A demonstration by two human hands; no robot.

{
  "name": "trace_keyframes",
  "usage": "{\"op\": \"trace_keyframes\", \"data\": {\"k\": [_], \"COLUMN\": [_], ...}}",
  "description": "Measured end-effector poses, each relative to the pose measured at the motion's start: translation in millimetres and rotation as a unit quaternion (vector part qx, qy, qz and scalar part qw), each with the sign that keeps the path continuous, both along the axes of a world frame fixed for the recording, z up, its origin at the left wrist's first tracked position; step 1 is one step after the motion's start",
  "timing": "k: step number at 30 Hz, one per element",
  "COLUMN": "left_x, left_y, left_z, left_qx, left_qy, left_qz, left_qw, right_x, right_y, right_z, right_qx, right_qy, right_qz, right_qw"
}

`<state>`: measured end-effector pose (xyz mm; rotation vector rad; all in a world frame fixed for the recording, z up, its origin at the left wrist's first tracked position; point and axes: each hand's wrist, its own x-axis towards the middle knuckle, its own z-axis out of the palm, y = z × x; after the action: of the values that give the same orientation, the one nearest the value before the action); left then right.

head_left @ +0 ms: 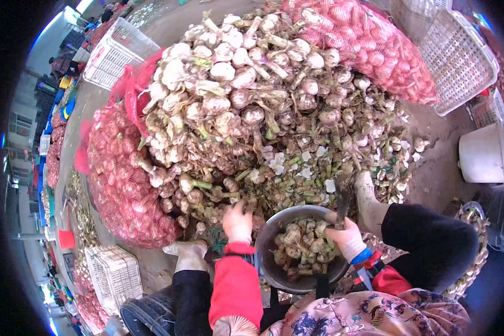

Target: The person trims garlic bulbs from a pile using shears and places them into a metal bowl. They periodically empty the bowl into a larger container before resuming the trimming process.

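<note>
My right hand [347, 239] is closed around the handle of a knife [345, 196], its dark broad blade pointing up and away from me. It is at the right rim of a metal bowl [270, 267] between my legs. Trimmed garlic bulbs [302, 246] lie in the bowl. To the left of the bowl, my left hand [238, 224] reaches to the near edge of a large heap of garlic with stalks [229, 106]. Its fingers are bent and closed at the heap; what they hold is hard to make out.
Red mesh sacks of garlic flank the heap at left [120, 185] and upper right [375, 50]. White plastic crates [115, 277] stand around, and a white bucket [480, 154] is at right. Cut stalks and peel [305, 173] litter the ground before the bowl.
</note>
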<state>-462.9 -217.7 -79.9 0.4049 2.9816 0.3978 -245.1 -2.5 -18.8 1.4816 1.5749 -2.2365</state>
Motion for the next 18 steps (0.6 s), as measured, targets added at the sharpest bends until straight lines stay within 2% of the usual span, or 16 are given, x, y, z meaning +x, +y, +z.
{"op": "trace_keyframes", "data": {"k": [2,4,5,6,9,10,11,12,13,14,16,17,18], "left_x": [-31.7,-39.5,-39.4,-47.1,-53.0,-53.1,-52.4,-51.1,-43.7,-31.3,-5.0,7.8,20.7], "left_y": [27.4,47.9,54.5,48.6,47.2,39.8,29.1,20.5,20.2,23.4,29.6,29.9,28.4], "left_z": [-17.9,-32.1,-37.1,-74.7,-57.5,-49.8,-42.0,-30.5,-4.6,27.7,77.1,92.8,102.0], "left_qx": [-0.149,-0.325,-0.352,-0.351,-0.264,-0.270,-0.045,0.183,0.319,0.449,0.583,0.667,0.742], "left_qy": [-0.131,-0.136,-0.147,-0.143,-0.195,-0.193,-0.249,-0.290,-0.326,-0.352,-0.349,-0.362,-0.371], "left_qz": [-0.076,-0.122,-0.122,-0.113,-0.090,-0.092,-0.046,0.002,0.062,0.119,0.158,0.157,0.151], "left_qw": [0.977,0.928,0.916,0.919,0.940,0.939,0.966,0.939,0.888,0.812,0.716,0.632,0.538], "right_x": [-3.7,-4.1,-2.3,-1.7,-5.9,-8.5,-12.3,-13.6,-5.4,-5.4,-5.7,-1.8,-1.1], "right_y": [-2.0,-6.5,-6.6,-5.6,-4.2,-2.6,1.7,1.7,-6.3,-7.0,-5.1,-11.5,-12.3], "right_z": [11.3,-0.9,-2.2,-4.8,5.5,15.5,30.3,39.7,14.0,19.4,35.1,23.0,30.5], "right_qx": [-0.005,-0.020,-0.021,0.003,-0.016,-0.022,-0.078,-0.133,-0.062,-0.066,-0.062,-0.016,-0.015], "right_qy": [-0.004,0.047,0.056,0.051,0.044,0.046,0.011,-0.023,0.031,0.038,0.013,0.068,0.077], "right_qz": [0.017,-0.008,-0.017,0.003,-0.012,-0.015,-0.014,-0.010,0.011,0.010,0.049,0.043,0.045], "right_qw": [1.000,0.999,0.998,0.999,0.999,0.999,0.997,0.991,0.998,0.997,0.997,0.997,0.996]}}
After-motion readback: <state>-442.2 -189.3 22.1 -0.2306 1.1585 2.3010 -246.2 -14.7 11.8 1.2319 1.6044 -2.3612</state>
